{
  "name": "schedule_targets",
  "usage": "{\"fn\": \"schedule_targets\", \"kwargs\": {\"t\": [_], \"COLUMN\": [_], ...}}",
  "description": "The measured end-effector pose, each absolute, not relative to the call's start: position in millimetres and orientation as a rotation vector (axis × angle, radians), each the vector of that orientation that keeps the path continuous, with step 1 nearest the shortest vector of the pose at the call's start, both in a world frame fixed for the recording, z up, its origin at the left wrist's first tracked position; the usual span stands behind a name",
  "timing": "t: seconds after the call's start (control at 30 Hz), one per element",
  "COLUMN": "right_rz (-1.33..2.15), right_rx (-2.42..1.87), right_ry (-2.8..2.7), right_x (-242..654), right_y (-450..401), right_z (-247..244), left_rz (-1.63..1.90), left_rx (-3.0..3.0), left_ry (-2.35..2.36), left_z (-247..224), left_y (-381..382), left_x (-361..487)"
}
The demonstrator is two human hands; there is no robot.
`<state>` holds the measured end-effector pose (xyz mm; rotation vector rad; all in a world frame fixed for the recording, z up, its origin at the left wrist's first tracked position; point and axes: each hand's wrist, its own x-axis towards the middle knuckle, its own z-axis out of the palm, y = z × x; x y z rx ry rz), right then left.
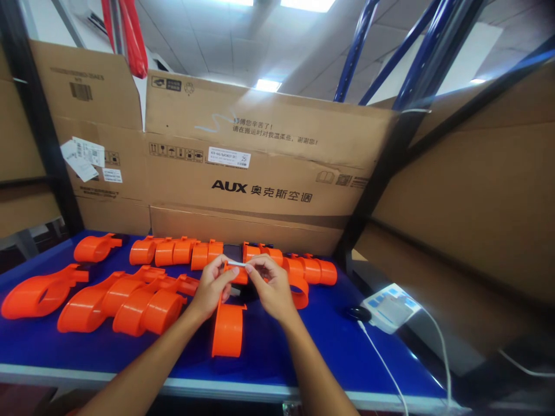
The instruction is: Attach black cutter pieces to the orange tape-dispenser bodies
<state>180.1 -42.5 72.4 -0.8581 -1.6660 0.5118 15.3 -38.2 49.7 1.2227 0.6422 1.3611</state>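
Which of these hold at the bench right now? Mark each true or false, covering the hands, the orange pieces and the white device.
1. The left hand and right hand both touch a thin white strip. True.
2. The white device sits left of the left hand. False: it is to the right of the right hand.
3. Several orange pieces lie left of the left hand. True.
4. The tabletop is white all over. False: its surface is blue.
5. The cardboard panel marked AUX stands behind the orange pieces. True.
6. No cord runs from the white device. False: a white one does.
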Motion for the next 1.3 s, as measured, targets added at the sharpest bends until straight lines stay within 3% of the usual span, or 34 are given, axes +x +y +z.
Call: {"fn": "schedule_targets", "kwargs": {"t": [0.57,0.77,0.97,1.3], "right_rz": [0.37,0.078,0.121,0.077], "right_rx": [-0.922,-1.067,-1.034,-1.072], "right_ry": [-1.459,-1.741,-2.16,-2.218], "right_x": [204,205,199,201], "right_y": [-35,-35,-37,-35], "right_z": [74,72,66,60], "left_rz": [1.513,1.559,1.542,1.561], "left_rx": [0.994,0.946,0.949,0.934], "left_ry": [0.631,0.521,0.506,0.515], "left_z": [57,60,56,55], "left_y": [-29,-28,-26,-26], "left_x": [-1,-7,-8,-5]}}
